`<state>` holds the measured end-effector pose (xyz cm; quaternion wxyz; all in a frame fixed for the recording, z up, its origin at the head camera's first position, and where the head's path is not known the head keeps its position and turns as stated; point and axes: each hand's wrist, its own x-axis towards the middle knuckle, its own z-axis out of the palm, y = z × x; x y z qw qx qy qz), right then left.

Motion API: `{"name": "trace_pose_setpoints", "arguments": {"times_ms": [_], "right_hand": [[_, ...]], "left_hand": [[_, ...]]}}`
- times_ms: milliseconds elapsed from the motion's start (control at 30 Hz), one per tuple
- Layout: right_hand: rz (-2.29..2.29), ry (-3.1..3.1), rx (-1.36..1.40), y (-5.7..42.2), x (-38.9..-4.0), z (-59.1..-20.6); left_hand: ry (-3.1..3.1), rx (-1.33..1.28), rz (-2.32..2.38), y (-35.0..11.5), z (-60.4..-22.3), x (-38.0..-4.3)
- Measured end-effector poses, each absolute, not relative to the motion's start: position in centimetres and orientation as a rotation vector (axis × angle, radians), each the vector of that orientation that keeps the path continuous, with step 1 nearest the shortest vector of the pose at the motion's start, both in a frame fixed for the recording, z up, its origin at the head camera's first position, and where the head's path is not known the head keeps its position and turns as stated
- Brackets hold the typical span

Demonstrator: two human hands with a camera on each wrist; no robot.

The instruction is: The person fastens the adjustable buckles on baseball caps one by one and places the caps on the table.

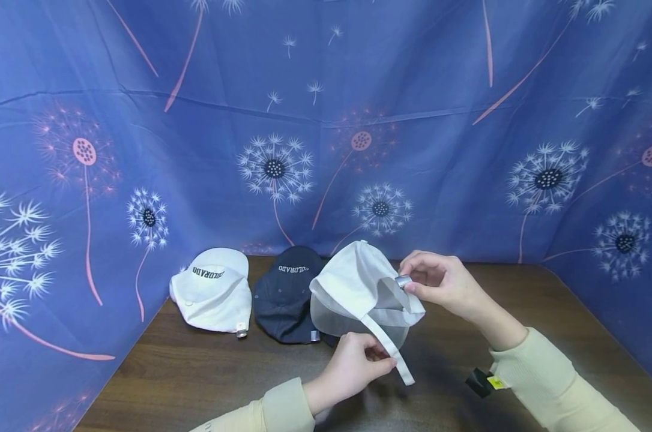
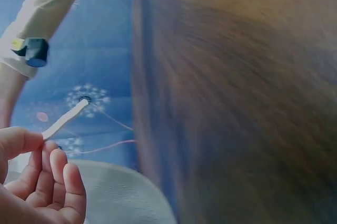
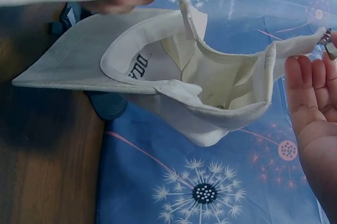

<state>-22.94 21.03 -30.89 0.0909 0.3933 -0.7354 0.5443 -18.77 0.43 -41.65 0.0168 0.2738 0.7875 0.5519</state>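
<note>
A white baseball cap (image 1: 350, 279) hangs between my two hands above the table, its back strap undone and its inside showing in the right wrist view. My left hand (image 1: 353, 366) pinches the long loose strap (image 1: 385, 342) between thumb and fingers, with the strap's end sticking out past them. At the cap's other side, my right hand (image 1: 439, 282) pinches the short strap with the metal buckle (image 1: 403, 281). In the right wrist view, the buckle (image 3: 328, 42) sits at the right hand's fingertips. The brim (image 2: 121, 192) shows beneath my left hand (image 2: 47, 182) in the left wrist view.
On the brown wooden table (image 1: 196, 378), a white cap (image 1: 212, 294) lettered COLORADO lies at the left. Beside it lies a dark navy cap (image 1: 285, 294), partly behind the held cap. Both have metal strap buckles. A blue dandelion-print cloth (image 1: 207, 168) hangs behind the table.
</note>
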Motion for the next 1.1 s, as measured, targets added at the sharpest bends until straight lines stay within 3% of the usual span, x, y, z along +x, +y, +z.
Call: {"name": "trace_pose_setpoints", "arguments": {"times_ms": [467, 1100], "right_hand": [[1.656, -2.156, 1.159, 20.9, -23.1, -31.1], [1.686, -2.138, 1.129, 20.7, -23.1, -30.9]], "left_hand": [[2.352, 0.832, 1.845, -1.4, -36.9, -16.9], [2.452, 0.726, 1.924, -3.3, -33.1, -18.2]]}}
